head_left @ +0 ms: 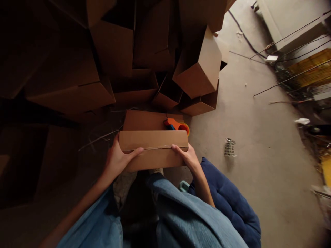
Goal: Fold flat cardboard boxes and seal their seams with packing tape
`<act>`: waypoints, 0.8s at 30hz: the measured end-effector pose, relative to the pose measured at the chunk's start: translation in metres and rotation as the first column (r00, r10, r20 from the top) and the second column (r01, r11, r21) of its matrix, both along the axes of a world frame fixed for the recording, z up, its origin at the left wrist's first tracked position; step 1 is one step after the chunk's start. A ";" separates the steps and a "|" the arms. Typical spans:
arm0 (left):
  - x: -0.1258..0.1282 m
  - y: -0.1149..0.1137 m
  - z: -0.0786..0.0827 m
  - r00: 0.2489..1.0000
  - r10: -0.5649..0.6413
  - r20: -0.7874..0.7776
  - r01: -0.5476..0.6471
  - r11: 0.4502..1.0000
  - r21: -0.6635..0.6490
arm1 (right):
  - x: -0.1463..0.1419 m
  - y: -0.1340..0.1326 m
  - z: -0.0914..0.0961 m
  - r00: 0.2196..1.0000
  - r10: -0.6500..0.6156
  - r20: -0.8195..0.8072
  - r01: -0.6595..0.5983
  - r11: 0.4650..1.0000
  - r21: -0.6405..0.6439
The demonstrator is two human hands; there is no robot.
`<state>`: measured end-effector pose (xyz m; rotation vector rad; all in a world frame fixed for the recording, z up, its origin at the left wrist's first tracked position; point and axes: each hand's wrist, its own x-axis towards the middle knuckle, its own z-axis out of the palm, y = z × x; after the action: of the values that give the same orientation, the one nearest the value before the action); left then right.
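Between my two hands is a brown cardboard box (153, 139), its two flaps meeting along a seam that has shiny tape on it. My left hand (121, 155) grips the box's left end, with the thumb lying along the seam. At the right end, my right hand (188, 155) holds the box the same way, thumb on the seam. Just beyond the box, an orange tape dispenser (176, 124) rests on a flat piece of cardboard (142, 120). The box hides part of both.
Piled cardboard boxes (199, 69) fill the space ahead and to the left. A navy cushion (230, 203) lies by my right leg. On the concrete floor (248, 124) stands a small patterned object (229, 148). Cables, thin rods and a yellow crate (312, 69) are at far right.
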<state>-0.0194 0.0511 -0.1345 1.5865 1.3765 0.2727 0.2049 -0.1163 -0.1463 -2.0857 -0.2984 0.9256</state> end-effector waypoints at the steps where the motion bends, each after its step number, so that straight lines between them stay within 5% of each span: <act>1: 0.001 0.000 0.001 1.000 -0.003 -0.015 0.003 1.000 0.001 | 0.000 0.000 0.000 1.000 -0.011 0.008 0.011 1.000 0.001; 8: -0.002 0.005 0.001 1.000 -0.023 0.002 0.023 1.000 0.011 | 0.003 0.000 -0.001 0.999 -0.033 -0.016 0.034 0.998 0.055; 14: -0.020 0.025 0.001 0.962 -0.004 0.273 0.068 0.973 -0.223 | 0.016 -0.018 -0.004 0.975 0.073 -0.210 -0.032 0.981 0.193; 24: -0.032 0.022 -0.022 0.945 -0.011 0.326 0.158 0.890 -0.428 | 0.008 -0.024 -0.040 0.907 -0.039 -0.419 0.135 0.970 0.202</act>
<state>-0.0511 0.0732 -0.1563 1.1528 1.0237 0.1317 0.2125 -0.1402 -0.1858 -1.6321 -0.0804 1.1902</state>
